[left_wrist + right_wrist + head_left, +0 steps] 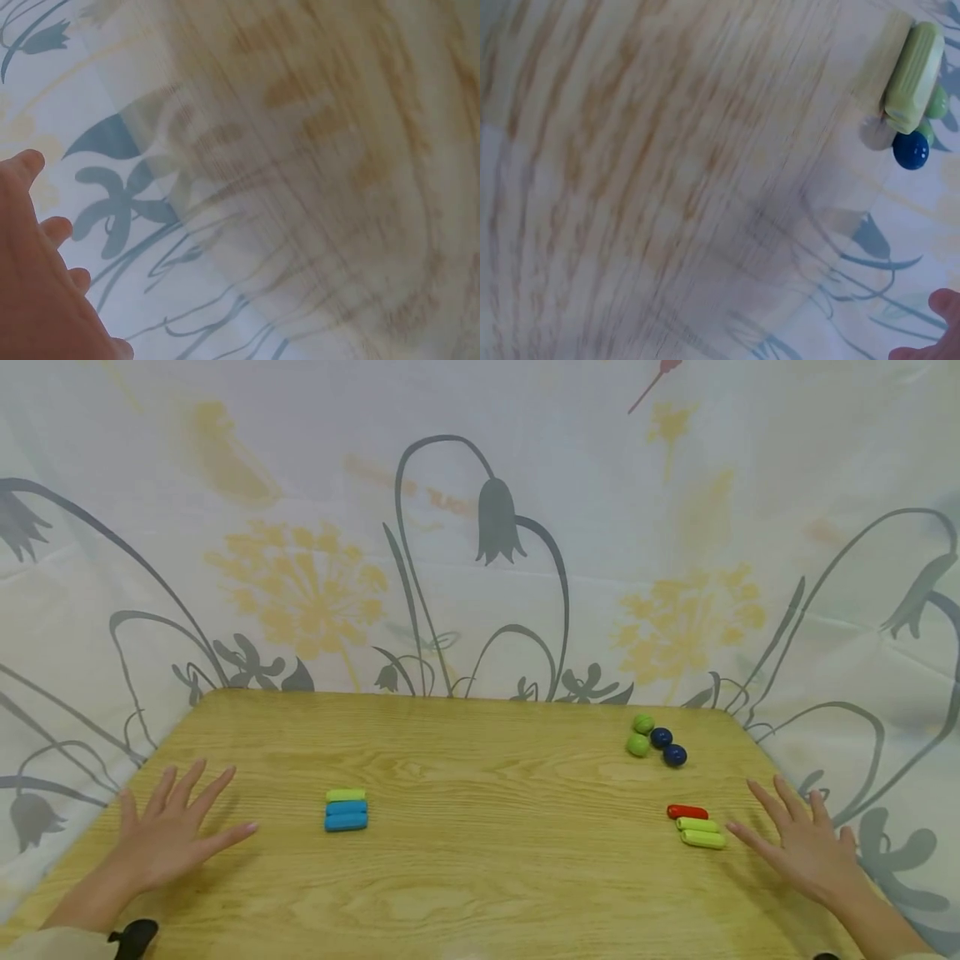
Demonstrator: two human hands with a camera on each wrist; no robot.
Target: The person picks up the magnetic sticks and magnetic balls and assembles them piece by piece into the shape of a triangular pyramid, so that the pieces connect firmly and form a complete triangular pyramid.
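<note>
My left hand (168, 835) is spread with straight fingers over the left side of the wooden table and holds nothing. To its right lie a yellow-green stick (346, 795) and two blue sticks (347, 814), side by side. My right hand (810, 847), also spread and holding nothing, is at the right side. Its thumb tip appears close to a group of short sticks: one red stick (687, 812) and two yellow-green sticks (702, 838). In the right wrist view a yellow-green stick (915, 79) stands out near a dark blue ball (911, 150).
Two green balls (638, 745) and two dark blue balls (675, 755) sit together toward the back right of the wooden table (480, 877). A pale curtain (337, 468) with grey and yellow flower prints hangs behind the table and along its sides.
</note>
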